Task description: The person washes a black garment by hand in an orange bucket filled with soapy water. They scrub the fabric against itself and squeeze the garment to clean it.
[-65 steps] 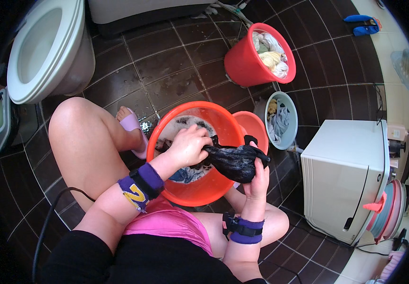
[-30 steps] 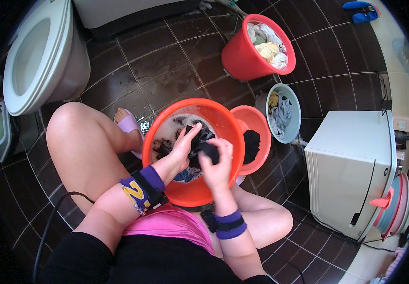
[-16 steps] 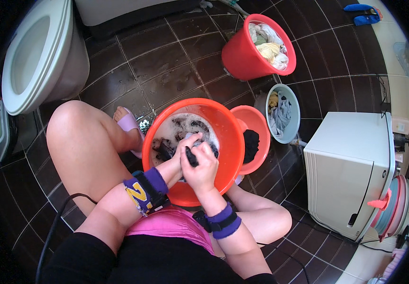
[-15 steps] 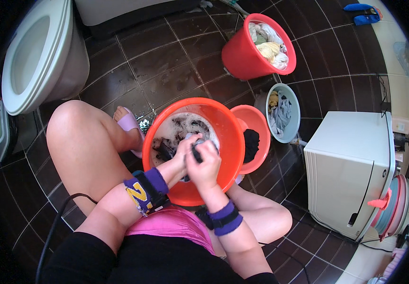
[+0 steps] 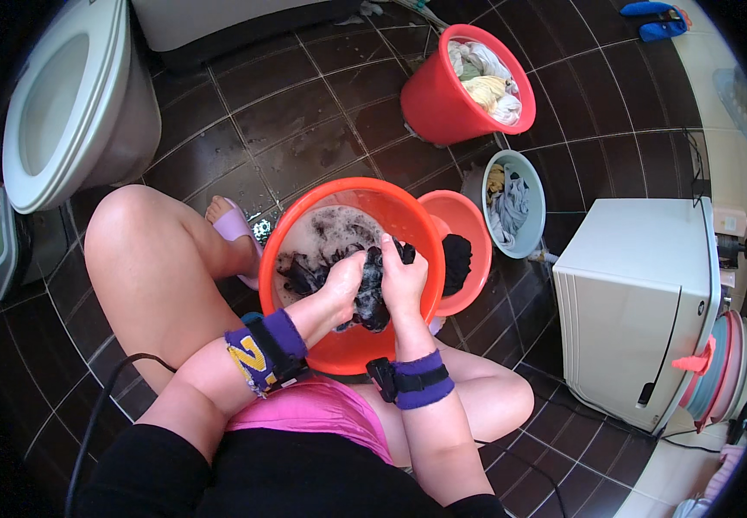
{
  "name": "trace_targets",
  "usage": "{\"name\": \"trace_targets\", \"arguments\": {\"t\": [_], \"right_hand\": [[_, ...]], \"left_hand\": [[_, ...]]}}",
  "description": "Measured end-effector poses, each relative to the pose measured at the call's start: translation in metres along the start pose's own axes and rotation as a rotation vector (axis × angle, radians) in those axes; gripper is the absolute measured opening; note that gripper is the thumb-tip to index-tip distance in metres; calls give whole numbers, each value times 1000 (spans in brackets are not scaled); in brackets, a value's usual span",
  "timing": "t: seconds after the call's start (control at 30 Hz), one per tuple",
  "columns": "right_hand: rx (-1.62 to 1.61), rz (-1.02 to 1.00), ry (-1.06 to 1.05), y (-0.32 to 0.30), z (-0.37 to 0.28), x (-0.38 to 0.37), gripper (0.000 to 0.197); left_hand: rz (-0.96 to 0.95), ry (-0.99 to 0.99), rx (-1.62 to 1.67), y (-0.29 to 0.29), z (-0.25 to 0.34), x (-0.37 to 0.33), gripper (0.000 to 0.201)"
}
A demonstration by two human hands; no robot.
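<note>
Between my knees stands an orange basin holding sudsy water. Over it, a wet black garment streaked with foam hangs bunched between my hands. My left hand is closed on one side of the cloth. My right hand grips the other side, with a dark fold poking out above the thumb. More dark cloth lies in the foamy water left of my hands. The exact kind of garment cannot be made out.
Touching the basin's right side is a smaller salmon basin with black cloth. Beyond are a pale blue basin and a red bucket, both holding laundry. A white cabinet stands right, a toilet far left. Dark floor tiles look wet.
My hands, pressed together around the cloth before, have moved apart. The right hand has shifted right, and more of the black garment shows between them.
</note>
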State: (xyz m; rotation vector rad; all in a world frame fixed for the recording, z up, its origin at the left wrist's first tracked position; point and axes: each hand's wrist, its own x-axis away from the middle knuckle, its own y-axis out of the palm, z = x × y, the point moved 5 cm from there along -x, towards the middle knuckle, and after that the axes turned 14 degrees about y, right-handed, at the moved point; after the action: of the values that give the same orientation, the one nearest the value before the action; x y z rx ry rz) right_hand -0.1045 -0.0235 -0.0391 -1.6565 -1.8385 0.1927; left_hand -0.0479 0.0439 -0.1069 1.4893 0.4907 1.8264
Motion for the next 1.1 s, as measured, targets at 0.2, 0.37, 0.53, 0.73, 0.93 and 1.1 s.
{"name": "trace_targets", "arguments": {"t": [0.2,0.37,0.53,0.73,0.93,1.1], "right_hand": [[-495,-123,117,-24,8,-16,31],[-438,-171,140,-45,-5,-15,37],[-624,-272,114,-52,25,-29,65],[-745,-456,338,-29,68,6,80],[-507,-573,266,-45,82,27,87],[-23,-728,315,-83,51,39,54]], "left_hand": [[-127,-69,-173,5,9,2,55],[-512,176,-592,27,20,19,50],[-478,55,-248,23,20,19,40],[-519,-136,305,50,30,34,50],[-515,-167,436,57,34,43,52],[-300,-99,394,45,36,30,34]]}}
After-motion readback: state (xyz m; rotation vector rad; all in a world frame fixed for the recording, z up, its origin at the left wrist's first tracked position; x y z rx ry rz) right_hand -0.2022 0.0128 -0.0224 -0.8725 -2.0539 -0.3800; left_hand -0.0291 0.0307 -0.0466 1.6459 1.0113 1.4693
